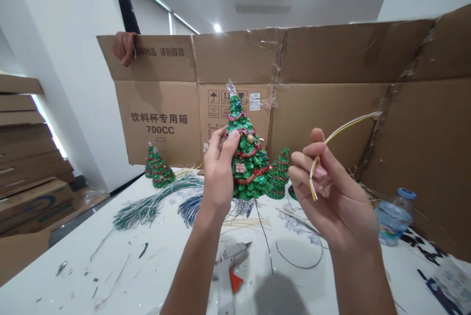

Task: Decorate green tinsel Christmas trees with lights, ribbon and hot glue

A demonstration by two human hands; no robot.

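Observation:
My left hand [220, 168] grips a small decorated Christmas tree [252, 158] by its left side, holding it upright above the table. The tree is green with red garlands, baubles and a clear tip on top. A dark wire [264, 231] hangs below its base. In my right hand [331, 192], a thin yellow and white wire [346, 123] is pinched between the fingers; it curves up to the right, and its lower end sticks out under the fingers. A white hot glue gun [230, 261] with an orange trigger lies on the table below my hands.
More small trees stand behind, at left [160, 170] and right [278, 175]. Bundles of green wire [147, 207] and blue wire [189, 207] lie on the white table [121, 256]. A water bottle [393, 217] stands at right. Cardboard [331, 109] walls the back; another person's hand [124, 47] rests on its top edge.

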